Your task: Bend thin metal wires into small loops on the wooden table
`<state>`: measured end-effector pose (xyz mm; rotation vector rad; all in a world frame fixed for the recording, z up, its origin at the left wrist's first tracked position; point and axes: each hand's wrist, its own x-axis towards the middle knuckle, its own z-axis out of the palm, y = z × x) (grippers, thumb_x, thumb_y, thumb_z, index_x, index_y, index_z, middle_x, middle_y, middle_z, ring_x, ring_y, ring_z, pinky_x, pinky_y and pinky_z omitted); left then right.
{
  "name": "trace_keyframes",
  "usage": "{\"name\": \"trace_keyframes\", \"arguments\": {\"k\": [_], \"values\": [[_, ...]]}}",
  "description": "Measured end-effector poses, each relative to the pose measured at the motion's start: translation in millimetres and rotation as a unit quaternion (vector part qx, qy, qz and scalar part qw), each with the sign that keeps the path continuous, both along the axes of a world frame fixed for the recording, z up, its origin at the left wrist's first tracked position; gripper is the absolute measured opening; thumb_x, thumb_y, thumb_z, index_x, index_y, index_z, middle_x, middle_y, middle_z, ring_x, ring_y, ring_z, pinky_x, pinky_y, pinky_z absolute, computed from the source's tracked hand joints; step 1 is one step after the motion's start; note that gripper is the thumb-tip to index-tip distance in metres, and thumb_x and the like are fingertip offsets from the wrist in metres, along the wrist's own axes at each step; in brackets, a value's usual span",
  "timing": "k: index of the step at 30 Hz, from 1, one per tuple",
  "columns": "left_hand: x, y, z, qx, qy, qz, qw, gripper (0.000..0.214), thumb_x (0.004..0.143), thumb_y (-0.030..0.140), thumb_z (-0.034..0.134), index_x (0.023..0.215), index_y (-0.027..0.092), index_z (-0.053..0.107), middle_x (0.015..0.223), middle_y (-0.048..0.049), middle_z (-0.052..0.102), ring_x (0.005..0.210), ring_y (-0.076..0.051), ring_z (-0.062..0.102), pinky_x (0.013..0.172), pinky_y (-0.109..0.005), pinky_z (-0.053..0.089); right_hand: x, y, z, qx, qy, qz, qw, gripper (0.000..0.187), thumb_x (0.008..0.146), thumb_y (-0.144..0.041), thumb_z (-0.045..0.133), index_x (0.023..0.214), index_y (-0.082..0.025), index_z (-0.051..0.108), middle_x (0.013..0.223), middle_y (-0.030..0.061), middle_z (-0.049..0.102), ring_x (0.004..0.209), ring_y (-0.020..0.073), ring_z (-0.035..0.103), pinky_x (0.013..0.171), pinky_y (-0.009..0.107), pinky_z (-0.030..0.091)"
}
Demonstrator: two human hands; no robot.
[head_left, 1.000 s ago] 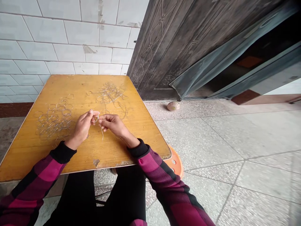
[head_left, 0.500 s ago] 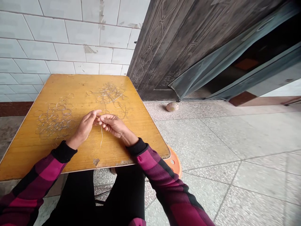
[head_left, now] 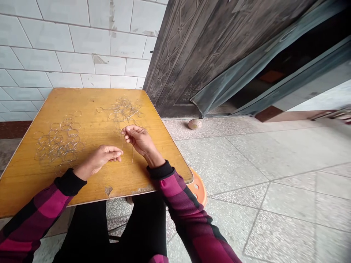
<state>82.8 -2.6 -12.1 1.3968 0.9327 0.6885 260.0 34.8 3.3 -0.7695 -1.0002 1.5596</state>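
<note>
A thin metal wire [head_left: 133, 155] runs between my two hands over the yellow wooden table [head_left: 90, 179]. My left hand [head_left: 100, 159] pinches its near end low over the table, fingers closed. My right hand [head_left: 138, 138] is raised a little farther back and pinches the other end. A heap of finished wire rings [head_left: 57, 144] lies to the left of my left hand. A second tangle of wire loops [head_left: 122, 109] lies at the far middle of the table, just beyond my right hand.
White tiled wall [head_left: 68, 47] stands behind the table, a dark patterned metal door [head_left: 208, 51] to its right. An orange plastic stool [head_left: 199, 188] shows under the table's right corner. A small round ball [head_left: 195, 124] lies on the terrazzo floor by the door.
My hands were together at the table's middle; now they have drawn apart, the left coming nearer to me and the right moving back, with the wire stretched between them.
</note>
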Motion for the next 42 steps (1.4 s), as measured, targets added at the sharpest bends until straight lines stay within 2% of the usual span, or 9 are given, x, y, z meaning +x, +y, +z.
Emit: {"name": "trace_keyframes", "arguments": {"k": [7, 14, 18, 21, 23, 26, 29, 34, 42], "values": [[-0.2, -3.7, 2.5, 0.092, 0.084, -0.053, 0.991, 0.021, 0.078, 0.037, 0.063, 0.074, 0.018, 0.071, 0.069, -0.0038, 0.069, 0.065, -0.016, 0.059, 0.065, -0.028, 0.044, 40.4, 7.0, 10.3, 0.013, -0.144, -0.076, 0.987, 0.024, 0.072, -0.038, 0.071, 0.070, -0.016, 0.061, 0.071, 0.0016, 0.068, 0.049, 0.0056, 0.051, 0.046, 0.019, 0.040], [-2.5, -0.4, -0.4, 0.160, 0.106, -0.044, 0.980, 0.020, 0.077, 0.034, 0.062, 0.070, 0.018, 0.072, 0.067, -0.0030, 0.071, 0.064, -0.018, 0.062, 0.062, -0.026, 0.045, 83.5, 7.7, -4.5, -0.037, -0.296, -0.020, 0.954, 0.022, 0.070, -0.033, 0.070, 0.062, -0.014, 0.061, 0.061, 0.0020, 0.065, 0.045, 0.0066, 0.052, 0.043, 0.019, 0.040], [-2.6, 1.6, -8.0, 0.157, 0.112, -0.031, 0.981, 0.018, 0.077, 0.034, 0.063, 0.074, 0.020, 0.073, 0.071, -0.0032, 0.072, 0.068, -0.019, 0.064, 0.064, -0.027, 0.046, 91.2, 0.0, -15.4, -0.073, -0.303, -0.018, 0.950, 0.025, 0.069, -0.034, 0.071, 0.060, -0.014, 0.060, 0.056, 0.0016, 0.063, 0.044, 0.0067, 0.052, 0.042, 0.019, 0.041], [-0.9, 1.3, -9.2, 0.145, 0.091, 0.040, 0.985, 0.018, 0.076, 0.035, 0.065, 0.083, 0.020, 0.073, 0.081, -0.0047, 0.073, 0.073, -0.019, 0.064, 0.066, -0.027, 0.047, 85.1, -11.8, -18.0, -0.069, -0.254, 0.025, 0.964, 0.027, 0.070, -0.038, 0.072, 0.069, -0.013, 0.063, 0.061, 0.0020, 0.065, 0.046, 0.0063, 0.053, 0.042, 0.018, 0.041], [0.5, 0.7, -7.4, 0.132, 0.073, 0.076, 0.986, 0.020, 0.077, 0.036, 0.064, 0.085, 0.019, 0.071, 0.079, -0.0046, 0.072, 0.066, -0.016, 0.060, 0.059, -0.025, 0.045, 73.5, -19.8, -18.7, -0.058, -0.235, 0.062, 0.968, 0.029, 0.071, -0.041, 0.072, 0.074, -0.012, 0.065, 0.063, 0.0015, 0.065, 0.046, 0.0062, 0.054, 0.041, 0.018, 0.041], [2.2, -0.2, -3.9, 0.106, 0.065, 0.071, 0.990, 0.025, 0.080, 0.040, 0.059, 0.076, 0.018, 0.069, 0.061, -0.0009, 0.061, 0.051, -0.012, 0.047, 0.046, -0.022, 0.035, 50.6, -28.2, -20.4, -0.038, -0.247, 0.076, 0.965, 0.030, 0.072, -0.043, 0.070, 0.073, -0.013, 0.064, 0.061, 0.0002, 0.064, 0.045, 0.0064, 0.053, 0.041, 0.019, 0.043], [3.3, -0.7, -2.3, 0.075, 0.052, 0.066, 0.994, 0.027, 0.080, 0.041, 0.059, 0.068, 0.018, 0.066, 0.051, 0.0019, 0.051, 0.045, -0.009, 0.038, 0.041, -0.020, 0.028, 31.0, -31.8, -22.6, -0.012, -0.280, 0.061, 0.958, 0.028, 0.074, -0.042, 0.068, 0.068, -0.015, 0.061, 0.059, -0.0005, 0.063, 0.044, 0.0067, 0.054, 0.040, 0.019, 0.044], [5.0, -0.6, -3.4, 0.025, -0.004, 0.103, 0.994, 0.018, 0.070, 0.033, 0.068, 0.076, 0.016, 0.068, 0.056, 0.0017, 0.057, 0.044, -0.007, 0.041, 0.042, -0.020, 0.031, 17.6, -33.1, -24.1, -0.005, -0.308, 0.051, 0.950, 0.027, 0.077, -0.039, 0.065, 0.063, -0.016, 0.060, 0.053, -0.0014, 0.061, 0.042, 0.0078, 0.056, 0.042, 0.020, 0.047], [9.7, -2.5, -11.3, 0.031, -0.043, 0.129, 0.990, 0.016, 0.068, 0.028, 0.070, 0.077, 0.015, 0.067, 0.059, 0.0016, 0.057, 0.046, -0.008, 0.045, 0.043, -0.021, 0.035, 12.9, -31.5, -26.7, -0.063, -0.246, 0.039, 0.966, 0.028, 0.071, -0.039, 0.072, 0.063, -0.015, 0.060, 0.054, -0.0004, 0.064, 0.043, 0.0083, 0.058, 0.042, 0.020, 0.050]]}}
